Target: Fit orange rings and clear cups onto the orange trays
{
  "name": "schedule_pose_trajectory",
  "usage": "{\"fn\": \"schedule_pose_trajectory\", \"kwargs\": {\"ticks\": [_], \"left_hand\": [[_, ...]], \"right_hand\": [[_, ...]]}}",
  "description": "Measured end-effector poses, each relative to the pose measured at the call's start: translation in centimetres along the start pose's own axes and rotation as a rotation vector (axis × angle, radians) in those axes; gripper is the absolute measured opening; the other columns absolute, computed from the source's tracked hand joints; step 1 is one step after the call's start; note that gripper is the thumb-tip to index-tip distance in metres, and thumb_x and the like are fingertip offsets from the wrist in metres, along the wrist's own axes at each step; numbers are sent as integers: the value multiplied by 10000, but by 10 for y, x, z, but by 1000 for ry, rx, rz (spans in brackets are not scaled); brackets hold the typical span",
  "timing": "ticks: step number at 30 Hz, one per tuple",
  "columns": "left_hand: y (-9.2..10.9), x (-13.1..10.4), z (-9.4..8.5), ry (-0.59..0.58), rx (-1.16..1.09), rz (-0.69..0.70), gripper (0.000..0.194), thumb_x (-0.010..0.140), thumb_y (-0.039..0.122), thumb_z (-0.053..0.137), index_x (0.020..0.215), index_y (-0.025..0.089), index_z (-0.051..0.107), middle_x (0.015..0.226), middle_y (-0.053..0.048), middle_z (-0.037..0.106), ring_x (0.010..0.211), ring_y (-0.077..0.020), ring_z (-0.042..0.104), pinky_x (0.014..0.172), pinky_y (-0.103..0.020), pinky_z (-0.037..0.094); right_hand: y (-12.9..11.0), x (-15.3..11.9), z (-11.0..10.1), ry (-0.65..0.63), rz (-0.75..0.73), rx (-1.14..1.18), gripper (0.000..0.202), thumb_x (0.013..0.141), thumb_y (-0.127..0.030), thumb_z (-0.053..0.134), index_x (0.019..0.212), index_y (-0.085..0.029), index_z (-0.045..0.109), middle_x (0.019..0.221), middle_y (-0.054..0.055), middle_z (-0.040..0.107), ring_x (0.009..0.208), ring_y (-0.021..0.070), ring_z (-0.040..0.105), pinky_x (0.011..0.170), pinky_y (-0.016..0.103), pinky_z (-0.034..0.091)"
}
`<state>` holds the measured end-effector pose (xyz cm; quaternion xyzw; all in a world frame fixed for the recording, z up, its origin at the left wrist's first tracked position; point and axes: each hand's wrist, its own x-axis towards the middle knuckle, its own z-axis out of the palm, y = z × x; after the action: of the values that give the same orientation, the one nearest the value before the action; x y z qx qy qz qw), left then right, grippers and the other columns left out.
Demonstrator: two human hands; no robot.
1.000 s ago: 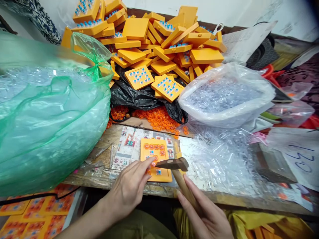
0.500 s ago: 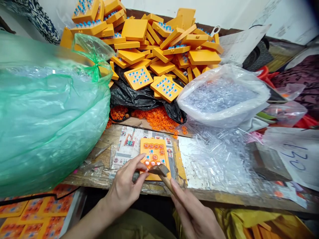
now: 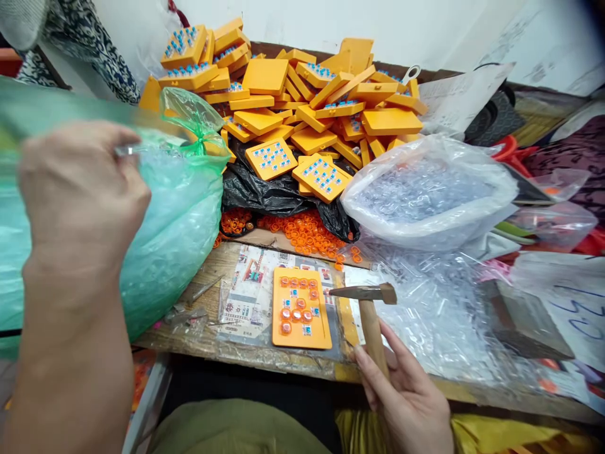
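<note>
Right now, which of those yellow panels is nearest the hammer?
The panel flat on the printed sheet, just left of the hammer. It sits apart from the pile behind and carries orange caps; the piled ones show none.

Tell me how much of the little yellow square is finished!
Most spots on the yellow square look done, with round orange pieces on. The right hand holds a hammer; the left hand, by the green bag, pinches something small and shiny. Four blue spots look left, with no orange on them.
</note>
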<state>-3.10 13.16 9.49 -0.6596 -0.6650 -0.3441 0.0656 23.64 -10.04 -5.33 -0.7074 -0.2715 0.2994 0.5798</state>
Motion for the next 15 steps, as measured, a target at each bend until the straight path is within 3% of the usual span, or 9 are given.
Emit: {"fn": "schedule_pose_trajectory", "kwargs": {"ticks": [2, 4, 12, 15], "left_hand": [[-2, 2, 7, -297, 259, -43, 285, 802, 243, 539, 1011, 124, 690, 989, -72, 687, 1082, -387, 610, 909, -575, 472], [0, -4, 13, -453, 386, -48, 223, 736, 175, 565, 903, 109, 698, 915, -113, 698, 999, -407, 645, 810, -573, 516], [2, -12, 18, -325, 314, 17, 230, 751, 173, 554, 882, 122, 737, 810, -85, 695, 1026, -396, 639, 838, -588, 508], [-6, -10, 21, -172, 162, -1, 278, 753, 163, 577, 969, 101, 741, 832, -72, 712, 1017, -360, 647, 908, -561, 482]], "right_hand": [[2, 0, -1, -25, 14, 18, 642, 703, -373, 798, 1306, -272, 601, 1092, 63, 730, 482, 119, 574, 360, 226, 447], [1, -2, 1, -50, 39, 39, 633, 703, -366, 798, 1301, -281, 606, 1079, 57, 732, 480, 113, 557, 368, 229, 449], [-4, -6, 18, 28, 65, 82, 630, 698, -366, 795, 1294, -277, 610, 1050, 54, 728, 424, 58, 453, 349, 198, 396], [-2, -6, 17, 8, 21, 58, 629, 715, -363, 783, 1310, -283, 595, 949, 31, 738, 414, 60, 444, 355, 198, 391]]}}
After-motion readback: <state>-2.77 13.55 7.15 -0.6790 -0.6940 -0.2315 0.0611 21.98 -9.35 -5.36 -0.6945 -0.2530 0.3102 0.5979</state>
